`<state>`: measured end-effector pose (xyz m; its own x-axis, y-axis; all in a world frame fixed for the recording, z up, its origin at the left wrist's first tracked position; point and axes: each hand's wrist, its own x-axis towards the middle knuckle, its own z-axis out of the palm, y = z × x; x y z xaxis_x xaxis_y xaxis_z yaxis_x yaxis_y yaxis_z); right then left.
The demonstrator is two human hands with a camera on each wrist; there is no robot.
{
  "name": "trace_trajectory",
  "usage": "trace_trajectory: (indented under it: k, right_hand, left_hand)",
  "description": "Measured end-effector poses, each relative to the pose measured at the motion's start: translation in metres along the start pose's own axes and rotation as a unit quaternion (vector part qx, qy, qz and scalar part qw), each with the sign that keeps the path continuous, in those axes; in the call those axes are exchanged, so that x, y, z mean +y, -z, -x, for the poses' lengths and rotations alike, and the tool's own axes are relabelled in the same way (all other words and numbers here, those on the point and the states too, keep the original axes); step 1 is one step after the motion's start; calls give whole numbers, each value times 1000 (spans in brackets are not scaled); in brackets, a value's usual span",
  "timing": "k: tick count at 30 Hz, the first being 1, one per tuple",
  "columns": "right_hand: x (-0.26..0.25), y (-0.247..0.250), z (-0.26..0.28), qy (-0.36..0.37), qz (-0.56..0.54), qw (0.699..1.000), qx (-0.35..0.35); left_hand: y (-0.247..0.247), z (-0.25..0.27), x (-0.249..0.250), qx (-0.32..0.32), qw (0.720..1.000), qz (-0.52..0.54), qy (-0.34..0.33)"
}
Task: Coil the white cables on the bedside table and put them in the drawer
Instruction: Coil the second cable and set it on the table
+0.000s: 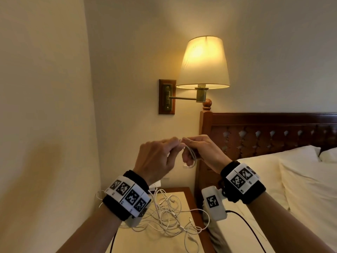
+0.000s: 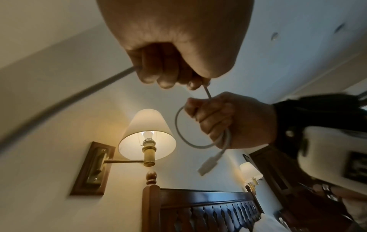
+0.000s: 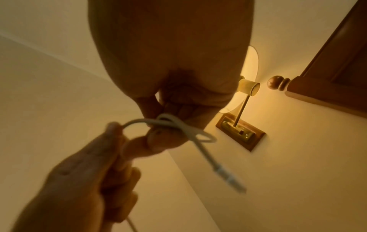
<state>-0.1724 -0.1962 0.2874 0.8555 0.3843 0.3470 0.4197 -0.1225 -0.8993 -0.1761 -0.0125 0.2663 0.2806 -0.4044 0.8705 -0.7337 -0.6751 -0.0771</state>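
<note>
Both hands are raised above the bedside table (image 1: 184,191), close together. My right hand (image 1: 197,150) grips a small loop of white cable (image 1: 191,157); the loop (image 2: 179,130) hangs below its fingers and a plug (image 2: 208,164) dangles from it. My left hand (image 1: 160,156) pinches the same cable (image 2: 207,92) just left of the loop, and the rest of the cable (image 2: 79,95) runs back through its curled fingers. In the right wrist view the loop (image 3: 198,135) crosses the fingertips. A tangle of white cables (image 1: 169,214) lies on the table below. No drawer is in view.
A lit wall lamp (image 1: 203,63) on a brass arm hangs above the hands. The dark wooden headboard (image 1: 264,136) and the bed with white pillows (image 1: 300,179) are to the right. A wall (image 1: 45,106) closes the left side.
</note>
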Motion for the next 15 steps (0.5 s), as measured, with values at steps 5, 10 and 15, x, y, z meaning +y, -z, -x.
trace_trajectory:
  k: [5,10,15]
  right_hand:
    - [3,-9,-1,-15,-78,996,-31]
    - [6,-9,-4,-66,-174,980,-72]
    - [8,-9,-6,-85,-161,979,-88]
  left_hand:
    - [-9,3,-12,19,997,32,68]
    - [-10,3,-12,-30,948,230,219]
    - [3,-1,-16,-187,816,437,328]
